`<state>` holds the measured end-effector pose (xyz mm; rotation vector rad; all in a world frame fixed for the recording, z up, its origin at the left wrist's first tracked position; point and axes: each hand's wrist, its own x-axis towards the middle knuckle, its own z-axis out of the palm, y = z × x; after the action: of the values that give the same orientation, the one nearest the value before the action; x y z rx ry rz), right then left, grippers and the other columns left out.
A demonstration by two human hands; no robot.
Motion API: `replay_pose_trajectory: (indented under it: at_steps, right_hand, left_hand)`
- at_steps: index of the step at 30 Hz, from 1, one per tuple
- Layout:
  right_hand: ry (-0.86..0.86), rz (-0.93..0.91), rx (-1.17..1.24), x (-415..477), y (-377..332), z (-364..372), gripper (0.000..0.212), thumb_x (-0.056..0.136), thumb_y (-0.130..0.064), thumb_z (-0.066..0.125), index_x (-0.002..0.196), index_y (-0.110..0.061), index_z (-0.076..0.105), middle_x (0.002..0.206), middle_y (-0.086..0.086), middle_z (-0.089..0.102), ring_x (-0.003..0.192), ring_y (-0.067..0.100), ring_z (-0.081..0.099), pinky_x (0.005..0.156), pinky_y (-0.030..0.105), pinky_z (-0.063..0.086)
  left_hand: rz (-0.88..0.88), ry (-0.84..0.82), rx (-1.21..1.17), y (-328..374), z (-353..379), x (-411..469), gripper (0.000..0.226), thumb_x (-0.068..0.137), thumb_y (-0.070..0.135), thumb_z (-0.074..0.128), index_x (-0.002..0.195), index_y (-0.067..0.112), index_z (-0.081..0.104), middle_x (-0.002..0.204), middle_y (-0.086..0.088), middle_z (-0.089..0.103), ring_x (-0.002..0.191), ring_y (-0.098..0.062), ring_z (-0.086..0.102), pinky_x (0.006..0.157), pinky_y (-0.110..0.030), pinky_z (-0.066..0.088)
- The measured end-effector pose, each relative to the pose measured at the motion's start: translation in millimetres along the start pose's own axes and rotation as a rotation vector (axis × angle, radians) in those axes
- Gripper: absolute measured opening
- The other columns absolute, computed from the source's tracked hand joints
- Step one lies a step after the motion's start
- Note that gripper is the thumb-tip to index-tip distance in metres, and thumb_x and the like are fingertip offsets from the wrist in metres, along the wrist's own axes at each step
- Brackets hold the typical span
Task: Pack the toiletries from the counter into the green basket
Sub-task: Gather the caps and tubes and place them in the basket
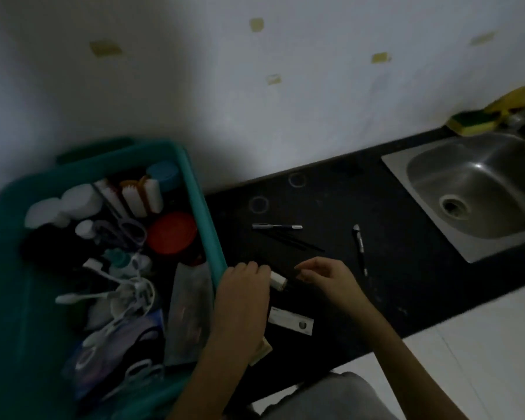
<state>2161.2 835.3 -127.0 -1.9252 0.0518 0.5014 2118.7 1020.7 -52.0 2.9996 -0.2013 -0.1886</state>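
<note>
Standing by the front edge of the black counter (pixel 406 283), I see a flat white carton (pixel 291 320) lying nearest, matte and rectangular. Just beyond it the left hand (pixel 243 286) has its fingers curled round a small white tube (pixel 278 279). The tube's long axis runs along the counter. Its pale end sits in the grip and its dark end points toward the right hand (pixel 325 275). That hand hovers close to the dark tip with fingers loosely bent. In this dim light I cannot tell whether it pinches anything.

The green basket (pixel 206 213) stands at the counter's left end, and its smooth plastic rim is just beside the left knuckles. The left hand is plainly the nearer one, so the drop looks like a short swing leftward over the rim. The basket is already crowded with jars, brushes and scissors.

Further back, toward the middle of the counter, lie thin black sticks (pixel 294 241), a slim silver pen-shaped item (pixel 276 226) and a dark marker-like stick (pixel 359 248), all well apart from both hands. A steel sink (pixel 467 177) fills the far right corner.
</note>
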Motion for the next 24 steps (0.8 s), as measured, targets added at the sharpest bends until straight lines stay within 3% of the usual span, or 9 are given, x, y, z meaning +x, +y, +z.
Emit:
replay_pose_trajectory:
  at_steps: [4,9,18,24]
  right_hand:
    - [-0.139,-0.006,-0.061,18,13,-10,0.017,0.088,-0.017,0.064,0.09,-0.033,0.071,0.087,-0.012,0.073,0.084,-0.001,0.068,0.085,0.027,0.054]
    - [-0.279,-0.018,-0.112,34,31,-19,0.016,0.089,-0.015,0.063,0.091,-0.028,0.071,0.089,-0.01,0.073,0.086,0.002,0.068,0.084,0.025,0.053]
    - [-0.355,-0.085,-0.202,38,69,-34,0.017,0.089,-0.012,0.063,0.093,-0.027,0.07,0.088,-0.012,0.071,0.085,0.0,0.066,0.07,0.006,0.045]
    - [-0.383,-0.083,-0.208,36,86,-38,0.017,0.088,-0.011,0.063,0.091,-0.026,0.07,0.088,-0.007,0.072,0.087,0.006,0.067,0.077,0.016,0.05]
  left_hand:
    - [-0.131,-0.006,0.034,18,19,0,0.026,0.097,0.027,0.045,0.122,0.023,0.047,0.116,0.001,0.053,0.107,-0.017,0.049,0.09,-0.029,0.032]
    - [-0.335,0.007,-0.417,65,76,-20,0.028,0.099,0.026,0.042,0.125,0.028,0.052,0.121,0.007,0.052,0.11,-0.012,0.047,0.087,-0.026,0.041]
    - [-0.605,-0.001,-0.636,99,139,-42,0.03,0.095,0.014,0.048,0.121,0.023,0.06,0.119,0.003,0.058,0.107,-0.011,0.055,0.087,-0.027,0.046]
    - [-0.635,-0.009,-0.687,120,157,-36,0.035,0.091,0.015,0.053,0.125,0.022,0.056,0.122,0.003,0.056,0.112,-0.012,0.055,0.092,-0.023,0.043]
